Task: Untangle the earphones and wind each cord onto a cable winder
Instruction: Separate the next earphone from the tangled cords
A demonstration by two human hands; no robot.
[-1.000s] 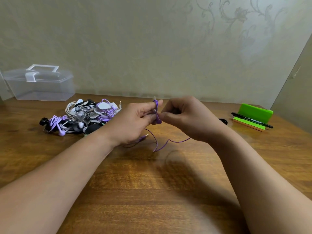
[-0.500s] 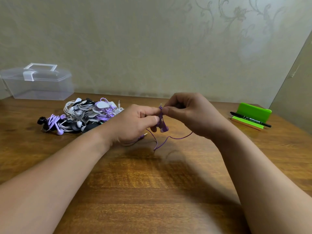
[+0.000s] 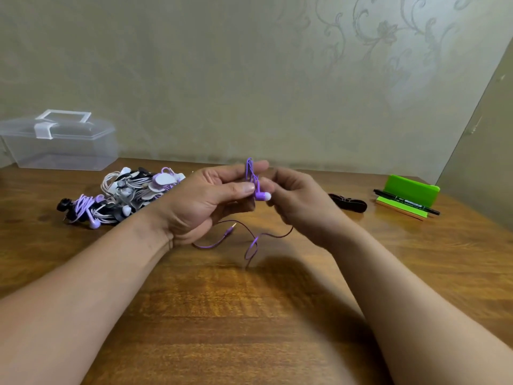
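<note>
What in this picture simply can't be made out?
Head view only.
Right hand: motion blur hides whether it pinches the purple cord.
Cord's wound part: the left hand covers what it wraps round.
Earphone pile: too tangled to count.
Clear box: left end cut off by the frame edge.

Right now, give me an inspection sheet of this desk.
Surface: wooden table.
Job's things: purple earphones looped over the left hand's fingers; earphone pile far left.
Clutter: clear box, green stand with black pen, dark flat item.
Grippers: left hand pinches the earphones; right hand curled at the earbud, hold blurred.
Cables: purple cord and plug trail on the table.
Surroundings: patterned wall.
</note>
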